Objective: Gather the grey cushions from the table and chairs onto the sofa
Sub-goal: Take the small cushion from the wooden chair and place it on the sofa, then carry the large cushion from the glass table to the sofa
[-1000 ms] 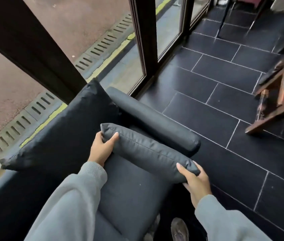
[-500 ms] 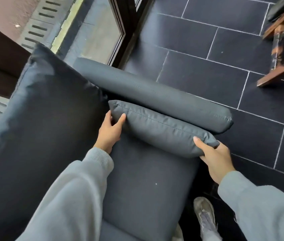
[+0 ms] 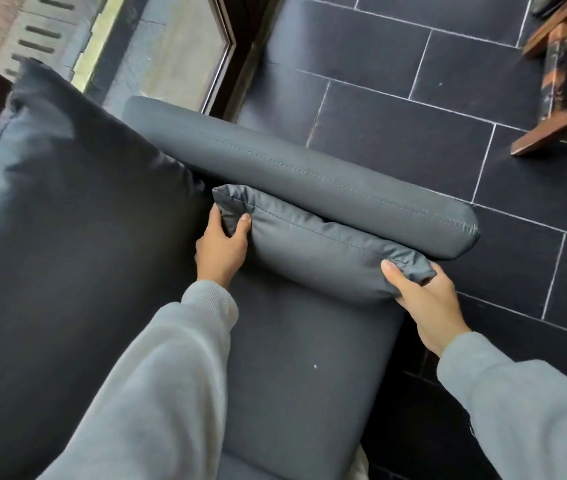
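Note:
A grey cushion [image 3: 316,251] stands on edge on the sofa seat [image 3: 303,368], pressed against the sofa's padded armrest [image 3: 310,174]. My left hand [image 3: 221,247] grips its far corner, thumb on top. My right hand [image 3: 427,299] pinches its near corner at the seat's front edge. A large dark back cushion [image 3: 67,237] leans on the sofa's backrest at the left, touching my left hand's side.
Dark floor tiles [image 3: 413,98] spread to the right of the sofa. A wooden chair leg and frame [image 3: 559,98] stand at the upper right. A glass door with a dark frame [image 3: 233,64] runs behind the armrest.
Both hands have lowered the grey cushion and pushed it against the armrest. The view has tilted down and closer to the sofa.

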`<state>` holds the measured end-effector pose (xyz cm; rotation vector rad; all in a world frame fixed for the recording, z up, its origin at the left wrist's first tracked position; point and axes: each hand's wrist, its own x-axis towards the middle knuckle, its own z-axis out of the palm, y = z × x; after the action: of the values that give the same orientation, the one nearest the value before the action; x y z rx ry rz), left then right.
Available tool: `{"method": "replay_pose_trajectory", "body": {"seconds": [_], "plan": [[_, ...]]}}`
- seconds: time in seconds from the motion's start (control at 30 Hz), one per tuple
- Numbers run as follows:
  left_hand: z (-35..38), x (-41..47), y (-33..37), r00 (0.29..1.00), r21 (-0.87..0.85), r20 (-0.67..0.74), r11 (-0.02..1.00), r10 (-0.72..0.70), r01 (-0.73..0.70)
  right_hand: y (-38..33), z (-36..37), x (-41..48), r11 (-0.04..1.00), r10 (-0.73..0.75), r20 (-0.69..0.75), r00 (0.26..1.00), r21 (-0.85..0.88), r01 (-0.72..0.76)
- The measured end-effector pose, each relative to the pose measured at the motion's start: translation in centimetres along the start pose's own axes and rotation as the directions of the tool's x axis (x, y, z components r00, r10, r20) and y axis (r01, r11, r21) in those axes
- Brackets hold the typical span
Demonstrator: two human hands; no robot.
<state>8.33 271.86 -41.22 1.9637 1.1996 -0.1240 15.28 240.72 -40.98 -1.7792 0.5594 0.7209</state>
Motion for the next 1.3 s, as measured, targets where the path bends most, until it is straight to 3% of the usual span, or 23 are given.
{"method": "replay_pose_trajectory", "body": {"seconds": [0.13,0.17,0.23,0.33,0.5,0.67,0.83,1.07,1.3], "plan": [[-0.6,-1.7,0.8,0.984,0.039,0.01,0.984,-0.176,0.176,-1.5,-1.2,-0.7,0.979,0.031,-0.032,0.999,-0.202,-0.037],[-0.6,-3.1,1.9,0.987,0.083,-0.006,0.983,-0.164,0.163,-2.3,-2.6,-1.8,0.971,0.023,-0.048,0.999,-0.235,-0.034],[-0.7,-5.3,3.4,0.996,0.24,-0.051,0.968,-0.068,0.078,-3.4,-4.5,-3.4,0.953,-0.019,-0.027,0.999,-0.303,0.01],[-0.1,-9.5,7.3,0.986,0.493,-0.047,0.862,0.162,-0.118,-4.8,-9.7,-6.6,0.9,-0.115,0.009,0.993,-0.423,0.108],[3.0,-19.2,16.2,0.899,0.672,0.206,0.612,0.386,-0.416,-6.1,-21.2,-13.2,0.833,-0.234,-0.005,0.972,-0.517,0.198],[8.7,-34.4,26.0,0.712,0.593,0.41,0.426,0.57,-0.683,-4.9,-35.6,-21.2,0.822,-0.319,-0.191,0.928,-0.543,0.171],[14.5,-53.8,35.3,0.505,0.49,0.501,0.251,0.703,-0.835,-1.5,-52.7,-31.9,0.798,-0.371,-0.409,0.834,-0.599,0.061],[20.0,-82.4,43.6,0.179,0.307,0.569,-0.005,0.803,-0.952,5.1,-76.4,-51.0,0.801,-0.323,-0.619,0.716,-0.581,-0.142],[25.2,-105.7,48.2,-0.128,0.142,0.653,-0.286,0.747,-0.948,11.9,-92.0,-66.5,0.849,-0.2,-0.806,0.558,-0.426,-0.311]]}}
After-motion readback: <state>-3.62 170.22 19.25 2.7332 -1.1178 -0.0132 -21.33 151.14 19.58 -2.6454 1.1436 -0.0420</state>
